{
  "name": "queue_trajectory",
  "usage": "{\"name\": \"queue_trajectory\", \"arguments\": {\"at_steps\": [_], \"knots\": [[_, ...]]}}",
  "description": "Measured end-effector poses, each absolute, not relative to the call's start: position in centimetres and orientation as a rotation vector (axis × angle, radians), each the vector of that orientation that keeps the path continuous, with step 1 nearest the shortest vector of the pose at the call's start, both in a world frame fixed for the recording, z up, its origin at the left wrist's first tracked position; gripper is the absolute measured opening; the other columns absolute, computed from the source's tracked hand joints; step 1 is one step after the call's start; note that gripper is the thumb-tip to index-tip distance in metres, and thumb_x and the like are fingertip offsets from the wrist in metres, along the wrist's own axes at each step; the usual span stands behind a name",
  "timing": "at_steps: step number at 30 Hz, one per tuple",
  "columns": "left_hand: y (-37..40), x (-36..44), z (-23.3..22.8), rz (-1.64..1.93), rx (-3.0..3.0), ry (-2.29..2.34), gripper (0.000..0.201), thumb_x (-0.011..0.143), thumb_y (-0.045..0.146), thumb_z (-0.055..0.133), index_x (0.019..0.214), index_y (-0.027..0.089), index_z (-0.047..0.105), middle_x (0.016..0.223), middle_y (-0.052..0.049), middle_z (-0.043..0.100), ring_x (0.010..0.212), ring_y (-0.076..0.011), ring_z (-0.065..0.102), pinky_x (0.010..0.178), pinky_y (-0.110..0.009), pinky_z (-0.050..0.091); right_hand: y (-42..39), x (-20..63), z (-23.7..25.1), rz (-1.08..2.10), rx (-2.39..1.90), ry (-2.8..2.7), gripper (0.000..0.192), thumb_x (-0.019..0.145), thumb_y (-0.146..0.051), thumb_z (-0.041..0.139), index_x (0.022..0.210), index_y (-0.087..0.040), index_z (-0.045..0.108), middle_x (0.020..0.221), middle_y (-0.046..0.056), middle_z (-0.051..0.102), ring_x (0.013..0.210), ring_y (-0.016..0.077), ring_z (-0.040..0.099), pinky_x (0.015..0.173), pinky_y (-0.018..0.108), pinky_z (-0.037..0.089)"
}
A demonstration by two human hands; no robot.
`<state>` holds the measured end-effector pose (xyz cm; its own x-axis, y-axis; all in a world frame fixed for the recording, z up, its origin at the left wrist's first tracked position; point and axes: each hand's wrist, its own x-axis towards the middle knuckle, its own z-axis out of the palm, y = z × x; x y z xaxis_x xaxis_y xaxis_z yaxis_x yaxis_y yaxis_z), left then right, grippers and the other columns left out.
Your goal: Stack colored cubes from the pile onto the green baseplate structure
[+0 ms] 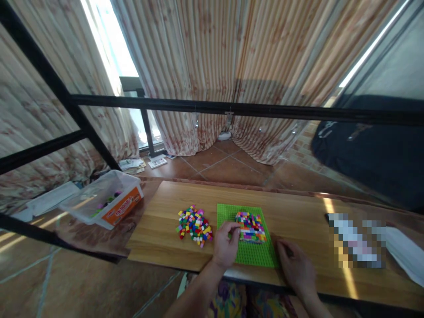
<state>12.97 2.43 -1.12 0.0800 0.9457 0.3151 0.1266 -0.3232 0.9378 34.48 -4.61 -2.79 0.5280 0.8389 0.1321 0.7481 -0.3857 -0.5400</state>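
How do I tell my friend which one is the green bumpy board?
Find the wood-grain tabletop. Near its middle, right of the loose brick pile, lies a flat studded baseplate. It's the only bright green sheet, with a multicoloured brick build on it.

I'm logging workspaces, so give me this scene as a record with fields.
Surface: brown wood-grain tabletop
Base: bright green studded plate
Build: multicoloured brick block on the plate
Left hand: at the block's left side; grip unclear
Right hand: loosely curled, beside the plate's right edge
Loose parts: heap of multicoloured bricks, left of plate
Container: clear plastic box with orange label, far left
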Motion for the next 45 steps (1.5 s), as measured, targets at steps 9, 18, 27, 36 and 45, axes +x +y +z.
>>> {"name": "queue_trajectory", "arguments": {"at_steps": [9,18,27,36,45], "knots": [[2.6,12.9,-0.7,1.333,1.716,1.24,0.015,0.084,0.012,0.054,0.087,0.018,0.068,0.083,-0.003,0.068,0.082,-0.0161,0.063,0.074,-0.03,0.051,-4.9,34.2,-2.6,0.165,-2.087,-1.459,0.035,0.088,-0.041,0.043,0.097,-0.02,0.07,0.101,0.008,0.071,0.077,0.0203,0.064,0.066,0.03,0.042],[3.4,12.9,-1.3,1.323,1.793,1.267,0.016,0.083,0.011,0.052,0.084,0.016,0.068,0.082,-0.004,0.068,0.08,-0.016,0.063,0.074,-0.03,0.051,-4.6,33.6,-2.2,0.136,-2.017,-1.489,0.028,0.091,-0.032,0.044,0.096,-0.021,0.069,0.098,0.005,0.071,0.076,0.0175,0.063,0.063,0.027,0.038],[3.7,12.8,-1.6,1.292,1.811,1.314,0.016,0.081,0.014,0.053,0.086,0.017,0.068,0.085,-0.005,0.07,0.084,-0.0175,0.065,0.079,-0.033,0.052,-4.7,33.7,-2.0,0.218,-1.943,-1.498,0.027,0.092,-0.03,0.044,0.096,-0.022,0.069,0.096,0.005,0.071,0.08,0.018,0.064,0.067,0.027,0.039],[3.7,12.9,-1.9,1.293,1.741,1.255,0.018,0.083,0.018,0.053,0.095,0.016,0.066,0.088,-0.007,0.071,0.083,-0.0172,0.067,0.076,-0.031,0.054,-4.7,33.5,-1.7,0.256,-1.926,-1.457,0.027,0.092,-0.029,0.044,0.094,-0.022,0.07,0.096,0.004,0.071,0.08,0.0178,0.064,0.068,0.026,0.04],[3.0,11.9,-2.6,1.302,1.611,1.224,0.022,0.084,0.027,0.057,0.102,0.016,0.064,0.093,-0.008,0.071,0.087,-0.0182,0.067,0.077,-0.031,0.054,-4.6,33.5,-1.7,0.239,-1.918,-1.401,0.031,0.092,-0.036,0.043,0.095,-0.022,0.07,0.098,0.007,0.071,0.083,0.0189,0.065,0.073,0.029,0.045]]}}
